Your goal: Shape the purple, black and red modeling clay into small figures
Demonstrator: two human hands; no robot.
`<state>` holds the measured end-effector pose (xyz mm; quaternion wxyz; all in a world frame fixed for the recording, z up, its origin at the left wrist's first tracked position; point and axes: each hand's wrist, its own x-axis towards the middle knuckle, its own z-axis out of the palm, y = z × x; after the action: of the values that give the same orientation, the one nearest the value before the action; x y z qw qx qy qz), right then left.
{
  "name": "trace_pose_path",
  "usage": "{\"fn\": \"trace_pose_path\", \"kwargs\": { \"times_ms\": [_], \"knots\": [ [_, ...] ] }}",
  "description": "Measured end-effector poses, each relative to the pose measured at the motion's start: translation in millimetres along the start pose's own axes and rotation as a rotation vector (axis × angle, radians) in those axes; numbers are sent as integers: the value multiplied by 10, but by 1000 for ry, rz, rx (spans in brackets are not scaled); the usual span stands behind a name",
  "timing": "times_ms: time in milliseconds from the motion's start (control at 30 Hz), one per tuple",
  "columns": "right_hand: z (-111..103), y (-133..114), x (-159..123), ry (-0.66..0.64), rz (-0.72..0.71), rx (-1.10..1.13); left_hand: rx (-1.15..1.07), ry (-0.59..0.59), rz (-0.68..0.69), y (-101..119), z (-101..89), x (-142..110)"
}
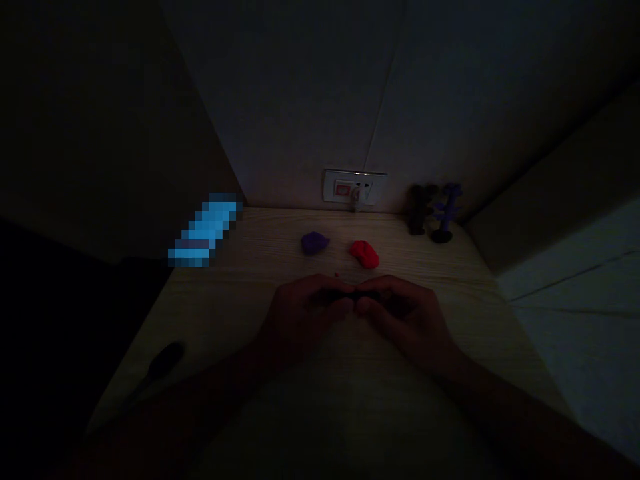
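My left hand (299, 315) and my right hand (413, 321) meet over the middle of the tabletop, fingertips almost touching. Both are closed, thumbs pressed toward the fingers. Something dark shows between the fingertips, too dim to name. Just beyond the hands lie a purple lump of modelling clay (314, 243), left, and a bright red lump of modelling clay (365, 254), right. A tiny reddish crumb (337, 275) sits on the wood before my fingers.
The wooden table (225, 307) meets a wall with a socket and switch plate (355, 187). Two small figures, one dark (417, 210) and one purple on a black base (447, 213), stand back right. A blurred bright blue rectangle (206, 230) is left. A dark spoon-shaped thing (165, 360) lies front left.
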<state>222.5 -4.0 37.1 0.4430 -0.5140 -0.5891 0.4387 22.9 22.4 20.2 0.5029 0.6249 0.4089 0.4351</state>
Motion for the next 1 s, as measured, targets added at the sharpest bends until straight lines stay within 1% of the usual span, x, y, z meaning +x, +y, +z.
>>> {"fn": "trace_pose_path", "kwargs": {
  "times_ms": [133,267,333,467,567,667,867,933,1000],
  "knots": [
    [-6,8,-10,12,-67,-37,20,-22,25,6,0,3],
    [-3,1,-12,11,-109,-60,-53,-66,36,8,13,8],
    [5,-4,-5,25,-116,-52,-73,-59,52,15,18,9],
    [17,-1,14,-3,-55,31,-54,-12,76,33,15,6],
    [16,15,15,-24,13,53,-51,-26,97,21,9,3],
    [7,26,3,9,29,16,-108,-50,74,-16,11,8],
    [-3,19,-5,44,-91,-19,-121,-81,-60,-16,22,22],
    [-1,19,-1,34,-86,-20,-126,-70,-93,8,20,18],
    [1,23,6,14,-53,-14,-125,-53,-101,22,17,14]
  ]
}}
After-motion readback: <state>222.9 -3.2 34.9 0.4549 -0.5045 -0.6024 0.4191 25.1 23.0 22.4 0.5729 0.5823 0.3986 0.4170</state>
